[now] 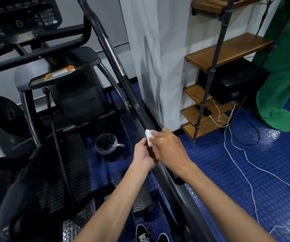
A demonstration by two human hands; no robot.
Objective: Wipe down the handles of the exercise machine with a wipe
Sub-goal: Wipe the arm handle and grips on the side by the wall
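We hold a white wipe [149, 138] pinched between both hands: our right hand [168, 149] curls over it from above, our left hand [143, 155] grips it from below. Directly under this grip runs the long dark handle [135, 102] of the exercise machine [70, 95]. Left of the grip, lower down, stands a small bin [107, 147].

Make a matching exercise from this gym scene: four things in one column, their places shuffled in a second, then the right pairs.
Things:
1. wipe
2. wipes packet
3. bin
4. white cable

Places:
A. on the machine's grey tray
B. trailing over the blue floor
C. between both hands at the long handle
D. on the floor beside the machine

Pairs: 1-C, 2-A, 3-D, 4-B
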